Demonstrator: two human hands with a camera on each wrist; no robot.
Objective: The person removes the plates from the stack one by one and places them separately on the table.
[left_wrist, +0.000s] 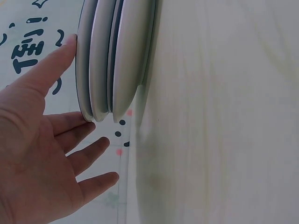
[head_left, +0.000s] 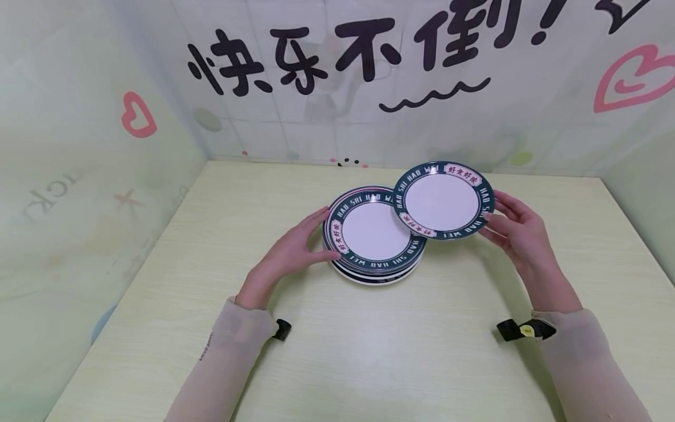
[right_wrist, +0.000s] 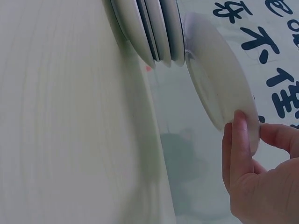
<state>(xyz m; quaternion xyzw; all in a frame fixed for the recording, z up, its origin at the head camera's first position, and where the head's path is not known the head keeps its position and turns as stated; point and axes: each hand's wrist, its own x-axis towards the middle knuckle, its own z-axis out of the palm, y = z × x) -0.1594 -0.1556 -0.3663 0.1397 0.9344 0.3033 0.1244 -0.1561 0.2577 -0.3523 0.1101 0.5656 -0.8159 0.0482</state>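
Observation:
My right hand [head_left: 519, 228] pinches the right edge of a round plate [head_left: 442, 200], thumb on the top of the rim and fingers against the pale underside [right_wrist: 219, 60]. This plate is white in the middle, with a dark green lettered rim and pink-red label patches. It is tilted and raised, its left edge overlapping a stack of similar plates [head_left: 375, 231] in the head view. At the stack's left side is my left hand [head_left: 295, 246], fingers spread and fairly straight, with thumb and fingertips at the top plate's rim. Several plate edges [left_wrist: 100, 56] show in the left wrist view.
The stack stands on a pale wood-grain table [head_left: 369, 351], towards its far side. Behind the table rises a printed wall [head_left: 316, 129] with large black characters; another printed wall [head_left: 79, 205] flanks the left. Black straps [head_left: 526, 330] show at both sleeves.

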